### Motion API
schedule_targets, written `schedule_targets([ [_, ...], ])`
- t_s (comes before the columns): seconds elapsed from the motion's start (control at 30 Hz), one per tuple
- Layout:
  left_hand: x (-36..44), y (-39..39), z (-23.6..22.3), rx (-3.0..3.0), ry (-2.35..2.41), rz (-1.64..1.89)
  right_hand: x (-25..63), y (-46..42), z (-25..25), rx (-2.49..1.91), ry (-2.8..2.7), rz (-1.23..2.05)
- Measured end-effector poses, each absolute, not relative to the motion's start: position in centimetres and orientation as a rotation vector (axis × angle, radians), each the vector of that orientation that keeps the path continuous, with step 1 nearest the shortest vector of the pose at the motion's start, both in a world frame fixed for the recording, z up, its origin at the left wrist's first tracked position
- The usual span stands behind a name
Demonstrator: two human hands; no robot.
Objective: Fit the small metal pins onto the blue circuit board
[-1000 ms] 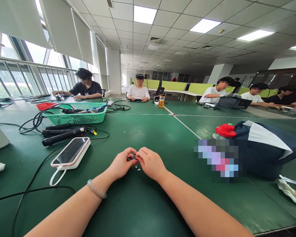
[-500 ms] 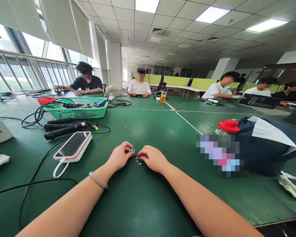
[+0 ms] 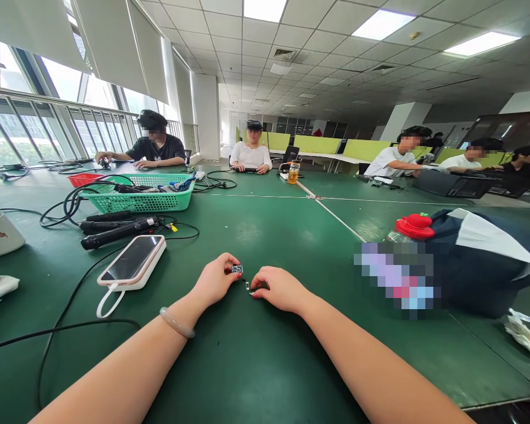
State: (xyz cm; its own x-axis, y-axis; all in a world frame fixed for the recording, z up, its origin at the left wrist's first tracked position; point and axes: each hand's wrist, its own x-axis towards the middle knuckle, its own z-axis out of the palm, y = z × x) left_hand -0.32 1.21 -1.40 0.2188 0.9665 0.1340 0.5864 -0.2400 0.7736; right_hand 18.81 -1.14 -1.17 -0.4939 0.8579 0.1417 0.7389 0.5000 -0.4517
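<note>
My left hand (image 3: pixel 218 280) pinches a small blue-black piece with white markings (image 3: pixel 237 268), which looks like a tiny circuit board; its exact kind is too small to tell. Just to the right and below, a small white rectangular part (image 3: pixel 248 285) lies on the green tabletop. Nearer to me are tiny white bits (image 3: pixel 251 293), too small to name. My right hand (image 3: pixel 277 287) rests low beside them, thumb and forefinger curved and slightly apart, with the fingertips at the tiny bits. Whether they touch them is unclear.
To the left lie a phone (image 3: pixel 133 259) on a white block with a cable loop, black rod-like tools (image 3: pixel 119 233) and a green basket (image 3: pixel 143 203). A red-lidded jar (image 3: pixel 413 227) and dark bag (image 3: pixel 472 277) stand to the right. Several people sit around the table.
My hands were together on the blue-black piece; they have since separated. The piece stays in my left hand, while my right hand has moved right and down towards the tiny white bits.
</note>
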Motion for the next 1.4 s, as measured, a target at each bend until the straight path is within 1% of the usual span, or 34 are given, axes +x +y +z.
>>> schedule_targets([
  [0.1,-0.3,1.2,-1.5,1.914,1.412,0.84,18.8,-1.0,-1.7,-1.321,-2.43,0.404],
  [0.33,-0.2,1.0,-1.1,1.905,1.418,0.819,18.1,-1.2,-1.8,-1.206,-2.616,0.043],
  [0.47,-0.2,1.0,-1.0,1.916,1.415,0.81,18.1,-1.4,-1.5,-1.204,-2.672,-0.06],
  [1.4,-0.4,1.0,-1.2,1.96,1.415,0.828,18.0,-1.8,-0.9,-1.162,-2.741,-0.099],
])
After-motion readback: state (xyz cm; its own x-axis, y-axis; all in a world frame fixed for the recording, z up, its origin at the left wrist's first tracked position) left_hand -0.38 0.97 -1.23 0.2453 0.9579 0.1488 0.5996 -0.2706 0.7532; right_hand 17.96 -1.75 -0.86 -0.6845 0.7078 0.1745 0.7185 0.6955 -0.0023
